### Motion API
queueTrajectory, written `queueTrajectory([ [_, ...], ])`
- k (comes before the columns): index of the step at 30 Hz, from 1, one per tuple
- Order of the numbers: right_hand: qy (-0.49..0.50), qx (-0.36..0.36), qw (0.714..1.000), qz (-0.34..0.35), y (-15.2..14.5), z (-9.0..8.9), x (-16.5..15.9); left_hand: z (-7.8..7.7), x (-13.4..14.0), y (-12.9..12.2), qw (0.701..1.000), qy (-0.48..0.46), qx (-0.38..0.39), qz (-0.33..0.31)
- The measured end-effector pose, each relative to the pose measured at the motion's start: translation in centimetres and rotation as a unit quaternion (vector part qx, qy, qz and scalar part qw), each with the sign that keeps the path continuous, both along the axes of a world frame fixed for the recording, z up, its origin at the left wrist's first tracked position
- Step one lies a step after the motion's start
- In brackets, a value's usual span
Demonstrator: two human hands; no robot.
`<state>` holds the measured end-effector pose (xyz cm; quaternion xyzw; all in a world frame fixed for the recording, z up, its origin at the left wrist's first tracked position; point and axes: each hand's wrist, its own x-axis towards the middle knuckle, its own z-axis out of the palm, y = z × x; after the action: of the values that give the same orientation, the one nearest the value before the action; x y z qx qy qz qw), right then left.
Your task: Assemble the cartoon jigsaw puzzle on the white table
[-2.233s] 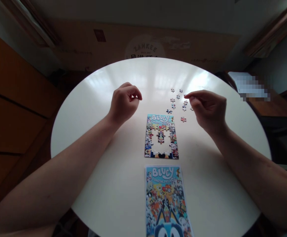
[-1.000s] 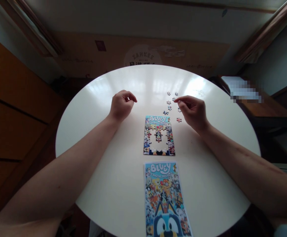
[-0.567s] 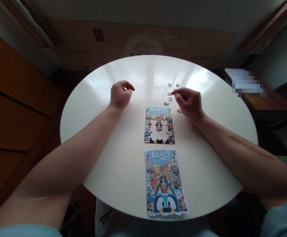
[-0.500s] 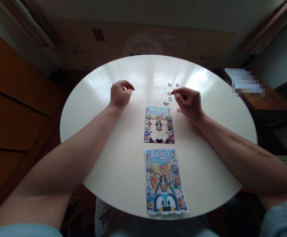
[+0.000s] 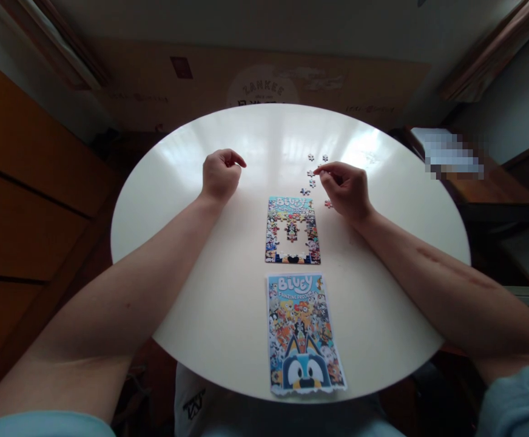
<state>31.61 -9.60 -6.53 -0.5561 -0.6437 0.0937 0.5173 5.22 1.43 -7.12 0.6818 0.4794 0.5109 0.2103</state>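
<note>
On the white table, my left hand (image 5: 221, 176) rests curled, its fingers closed and nothing visible in them. My right hand (image 5: 346, 187) is at the loose pieces, index finger stretched out and thumb held apart from it. That fingertip is at or just beside a small jigsaw piece (image 5: 310, 173); whether it touches is hard to tell. A partly filled jigsaw puzzle (image 5: 290, 203) lies between my hands, its border joined and a small cluster (image 5: 292, 230) sitting inside the gap. A red piece (image 5: 328, 204) lies partly beside my right palm.
Several more loose pieces (image 5: 305, 192) are scattered above the puzzle. Nearer me, a printed picture sheet (image 5: 303, 334) with a torn lower edge lies by the front rim of the round table (image 5: 192, 340). A wooden desk (image 5: 487, 182) stands at the right.
The view has shifted very slightly. Both hands keep the same pose, and no piece has visibly moved on the table.
</note>
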Motion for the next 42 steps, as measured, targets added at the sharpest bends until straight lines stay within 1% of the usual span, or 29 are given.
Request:
queueTrajectory([
  [10, 0.040, 0.003, 0.999, 0.017, -0.03, 0.03, -0.21, 0.01, -0.46, 0.16, 1.000, 0.013, 0.010, 0.010],
  [22, 0.049, -0.007, 0.999, 0.015, 0.19, -0.15, -0.11, -0.07, -0.61, -0.14, 1.000, 0.008, -0.001, 0.005],
  [28, 0.054, 0.008, 0.998, 0.028, 0.01, 0.09, -0.16, 0.04, -0.64, -0.11, 1.000, 0.015, 0.001, 0.019],
  [33, 0.057, 0.005, 0.998, 0.023, 0.02, 0.06, -0.06, 0.13, -0.62, -0.16, 1.000, 0.010, 0.013, 0.020],
  [42, 0.055, 0.008, 0.998, 0.013, 0.12, 0.09, 0.06, -0.04, -0.75, -0.09, 1.000, 0.003, 0.002, 0.022],
])
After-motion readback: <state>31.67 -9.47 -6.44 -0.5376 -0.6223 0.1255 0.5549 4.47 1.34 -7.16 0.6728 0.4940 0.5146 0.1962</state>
